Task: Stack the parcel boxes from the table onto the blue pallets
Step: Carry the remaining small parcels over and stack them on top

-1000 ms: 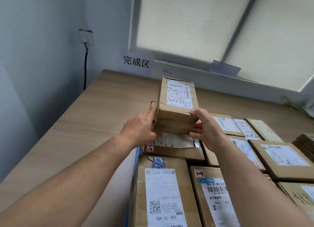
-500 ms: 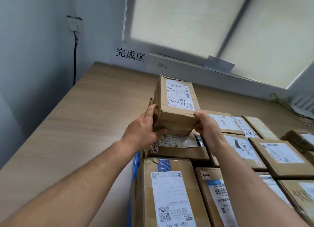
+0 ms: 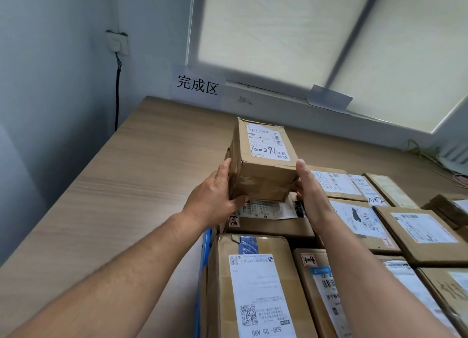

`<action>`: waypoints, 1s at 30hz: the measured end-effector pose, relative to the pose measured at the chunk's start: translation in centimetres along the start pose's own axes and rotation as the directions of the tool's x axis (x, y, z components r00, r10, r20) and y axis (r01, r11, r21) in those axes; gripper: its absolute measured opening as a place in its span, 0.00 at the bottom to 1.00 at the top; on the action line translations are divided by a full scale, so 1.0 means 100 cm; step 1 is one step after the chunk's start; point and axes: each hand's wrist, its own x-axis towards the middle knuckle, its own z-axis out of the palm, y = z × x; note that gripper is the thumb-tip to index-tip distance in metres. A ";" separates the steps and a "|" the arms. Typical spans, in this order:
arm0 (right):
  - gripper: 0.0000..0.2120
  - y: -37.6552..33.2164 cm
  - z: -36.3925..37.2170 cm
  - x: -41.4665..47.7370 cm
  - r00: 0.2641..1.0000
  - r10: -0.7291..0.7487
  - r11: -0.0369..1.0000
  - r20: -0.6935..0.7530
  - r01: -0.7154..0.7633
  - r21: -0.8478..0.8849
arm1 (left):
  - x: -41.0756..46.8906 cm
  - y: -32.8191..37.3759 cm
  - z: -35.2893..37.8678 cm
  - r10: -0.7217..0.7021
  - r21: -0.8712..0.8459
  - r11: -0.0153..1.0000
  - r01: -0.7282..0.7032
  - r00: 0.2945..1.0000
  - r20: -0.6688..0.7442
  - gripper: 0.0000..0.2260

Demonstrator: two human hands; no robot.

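Now: my left hand (image 3: 215, 193) and right hand (image 3: 307, 186) grip the small parcel box (image 3: 263, 160) by its sides, just over the flat labelled parcel (image 3: 268, 218). I should lower it level, square the edges, then let go.

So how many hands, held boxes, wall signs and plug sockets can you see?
Bare hands: 2, the left hand and the right hand
Brown cardboard parcel box in their grip: 1
White paper wall sign with black characters: 1
White wall socket with a black cable: 1
Total: 5
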 end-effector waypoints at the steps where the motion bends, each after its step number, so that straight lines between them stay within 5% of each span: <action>1: 0.23 -0.001 0.000 -0.002 1.000 -0.007 1.000 -0.005 0.007 -0.007 | 0.000 0.001 -0.001 0.000 0.010 1.000 0.000 1.000 0.003 0.41; 9: 0.24 -0.001 -0.010 -0.013 0.998 -0.049 0.998 -0.042 0.046 -0.049 | -0.010 0.019 -0.012 0.003 0.130 0.992 0.001 0.999 -0.033 0.42; 15: 0.22 -0.007 -0.035 -0.036 0.962 -0.232 0.953 -0.142 0.197 -0.228 | -0.034 0.053 -0.022 0.040 0.232 0.973 -0.005 0.988 -0.149 0.41; 22: 0.18 -0.001 -0.077 -0.077 0.911 -0.392 0.788 -0.132 0.257 -0.559 | -0.066 0.108 -0.002 0.123 0.335 0.942 -0.026 0.954 -0.272 0.37; 30: 0.17 0.021 -0.146 -0.142 0.883 -0.459 0.621 -0.094 0.243 -0.745 | -0.101 0.188 0.064 0.191 0.427 0.899 -0.103 0.967 -0.169 0.24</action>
